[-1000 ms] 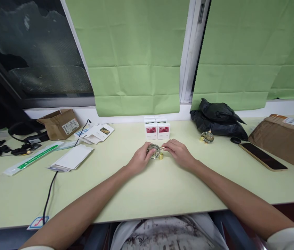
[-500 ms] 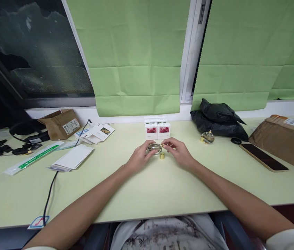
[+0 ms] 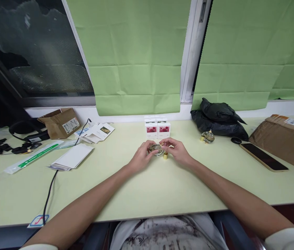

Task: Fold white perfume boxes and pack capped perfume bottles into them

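Observation:
A small round clear glass bottle (image 3: 156, 150) with gold fittings is held low over the table, between my two hands. My left hand (image 3: 142, 154) is closed round its left side, thumb in front and fingers behind. At the bottle's upper right, my right hand (image 3: 177, 151) pinches the small gold neck piece with thumb and forefinger. Just below those fingertips is a gold cap (image 3: 165, 156); I cannot tell whether it touches the bottle. Several white boxes with pink pictures (image 3: 157, 130) stand right behind the hands.
A similar glass bottle (image 3: 209, 137) lies at the right, before black plastic bags (image 3: 218, 119). Further right are a phone (image 3: 264, 157) and a brown parcel (image 3: 284, 142). Leftward lie white cards (image 3: 72, 157), an open carton (image 3: 59, 123) and a black cable (image 3: 50, 194).
The bottle has turned and shifted slightly right in my hands. The gold cap also sits a little further right. My left hand has moved slightly right.

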Tool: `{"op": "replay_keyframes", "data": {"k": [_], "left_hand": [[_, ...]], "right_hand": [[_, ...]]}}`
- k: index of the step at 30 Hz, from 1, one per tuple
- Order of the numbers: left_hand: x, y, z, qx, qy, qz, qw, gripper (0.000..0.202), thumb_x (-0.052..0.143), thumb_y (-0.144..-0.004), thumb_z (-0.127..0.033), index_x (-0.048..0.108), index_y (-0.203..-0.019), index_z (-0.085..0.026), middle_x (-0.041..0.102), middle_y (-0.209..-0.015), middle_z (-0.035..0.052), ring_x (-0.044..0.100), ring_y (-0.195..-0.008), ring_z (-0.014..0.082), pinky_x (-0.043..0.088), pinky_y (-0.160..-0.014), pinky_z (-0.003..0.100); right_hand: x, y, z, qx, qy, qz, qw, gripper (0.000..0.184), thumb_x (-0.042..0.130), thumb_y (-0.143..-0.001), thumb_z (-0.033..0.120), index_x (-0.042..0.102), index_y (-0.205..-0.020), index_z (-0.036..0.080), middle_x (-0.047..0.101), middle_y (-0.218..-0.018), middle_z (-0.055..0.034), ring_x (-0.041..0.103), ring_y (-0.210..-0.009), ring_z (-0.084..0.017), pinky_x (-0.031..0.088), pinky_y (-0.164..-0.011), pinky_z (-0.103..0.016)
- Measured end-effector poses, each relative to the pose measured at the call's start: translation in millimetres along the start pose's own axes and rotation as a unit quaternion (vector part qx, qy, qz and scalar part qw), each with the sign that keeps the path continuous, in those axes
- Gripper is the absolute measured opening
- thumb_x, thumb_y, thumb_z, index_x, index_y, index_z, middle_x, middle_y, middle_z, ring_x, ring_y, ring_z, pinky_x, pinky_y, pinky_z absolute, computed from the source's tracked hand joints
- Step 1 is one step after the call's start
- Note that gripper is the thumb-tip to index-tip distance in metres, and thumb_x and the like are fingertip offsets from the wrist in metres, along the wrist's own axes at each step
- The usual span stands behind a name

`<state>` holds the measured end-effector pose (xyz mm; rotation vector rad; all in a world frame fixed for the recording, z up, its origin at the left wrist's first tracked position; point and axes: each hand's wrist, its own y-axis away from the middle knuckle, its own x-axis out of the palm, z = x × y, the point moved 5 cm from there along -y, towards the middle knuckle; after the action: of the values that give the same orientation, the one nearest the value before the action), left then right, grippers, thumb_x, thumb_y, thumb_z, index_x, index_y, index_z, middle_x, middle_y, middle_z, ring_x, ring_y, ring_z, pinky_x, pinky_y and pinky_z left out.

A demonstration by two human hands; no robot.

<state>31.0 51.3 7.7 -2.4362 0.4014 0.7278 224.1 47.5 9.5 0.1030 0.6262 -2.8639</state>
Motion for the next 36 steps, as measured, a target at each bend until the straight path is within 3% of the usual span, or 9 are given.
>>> {"op": "replay_keyframes", "data": {"k": [5, 9, 16, 26, 36], "left_hand": [[-1.8, -1, 0, -0.014, 0.020, -0.001, 1.000, 0.032, 0.059, -0.102, -0.046, 0.057, -0.125, -0.025, 0.069, -0.122, 0.0070, 0.066, -0.109, 0.0230, 0.056, -0.089, 0.036], [-5.0, -1, 3, -0.023, 0.029, -0.009, 0.999, 0.031, 0.058, -0.102, -0.046, 0.055, -0.124, -0.025, 0.069, -0.123, 0.0071, 0.066, -0.111, 0.0225, 0.057, -0.089, 0.036], [-5.5, -4, 16, -0.040, 0.063, -0.008, 0.997, 0.028, 0.059, -0.102, -0.044, 0.055, -0.120, -0.023, 0.069, -0.124, 0.0077, 0.066, -0.117, 0.0228, 0.056, -0.101, 0.041], [-4.6, -7, 25, -0.039, 0.103, 0.007, 0.994, 0.027, 0.060, -0.100, -0.043, 0.055, -0.117, -0.023, 0.067, -0.120, 0.0069, 0.064, -0.120, 0.0218, 0.056, -0.102, 0.039], [-6.3, -6, 23, -0.042, 0.090, 0.026, 0.995, 0.030, 0.059, -0.100, -0.046, 0.053, -0.119, -0.023, 0.068, -0.123, 0.0078, 0.068, -0.112, 0.0224, 0.056, -0.098, 0.040]], "right_hand": [[-3, 0, -5, 0.009, 0.043, -0.017, 0.999, 0.042, 0.077, -0.085, 0.053, 0.071, -0.113, 0.022, 0.063, -0.094, -0.0029, 0.059, -0.082, -0.018, 0.053, -0.073, -0.032], [-8, 4, -3, 0.010, 0.133, -0.021, 0.991, 0.035, 0.071, -0.091, 0.051, 0.065, -0.112, 0.024, 0.062, -0.094, -0.0007, 0.055, -0.076, -0.016, 0.048, -0.069, -0.031], [-3, 15, 8, 0.012, 0.297, 0.078, 0.952, 0.042, 0.078, -0.082, 0.046, 0.054, -0.110, 0.026, 0.062, -0.101, 0.0016, 0.052, -0.077, -0.016, 0.042, -0.069, -0.030], [-3, 17, 7, -0.005, 0.329, 0.122, 0.936, 0.023, 0.066, -0.086, 0.028, 0.050, -0.103, 0.026, 0.056, -0.089, 0.0031, 0.052, -0.075, -0.017, 0.040, -0.068, -0.029], [-7, 16, 4, 0.005, 0.339, 0.121, 0.933, 0.025, 0.066, -0.085, 0.030, 0.049, -0.103, 0.026, 0.055, -0.086, 0.0038, 0.052, -0.073, -0.017, 0.040, -0.066, -0.029]]}}
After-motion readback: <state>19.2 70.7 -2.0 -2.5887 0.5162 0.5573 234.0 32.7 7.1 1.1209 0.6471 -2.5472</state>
